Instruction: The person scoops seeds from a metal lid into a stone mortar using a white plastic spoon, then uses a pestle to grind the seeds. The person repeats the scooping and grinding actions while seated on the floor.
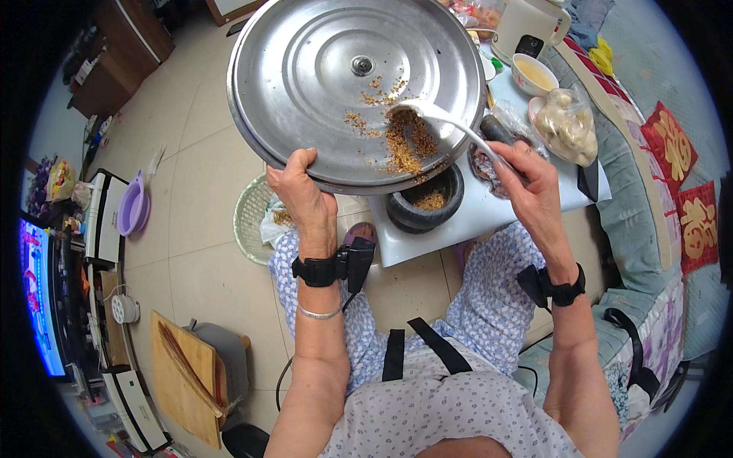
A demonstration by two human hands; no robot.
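My left hand [306, 197] grips the near-left rim of a large round metal lid [298, 74], thumb on its upper face. Brown crushed granules [406, 149] lie in a heap near the lid's near edge, with loose bits scattered toward the middle. In my right hand [529, 183] is the handle of a white spoon [444, 114]; its bowl is turned down on the granules. Partly below the lid's near edge stands a dark stone mortar [426, 200] with more granules inside. A dark pestle-like piece [495, 130] lies beyond my right hand.
The mortar stands on a low table [412, 243]. To the right are a bag of pale round food [564, 126], a bowl of yellowish liquid [534, 74] and a white electric kettle [524, 28]. A green basket [246, 214] sits on the floor by my left knee. A sofa [647, 229] runs along the right.
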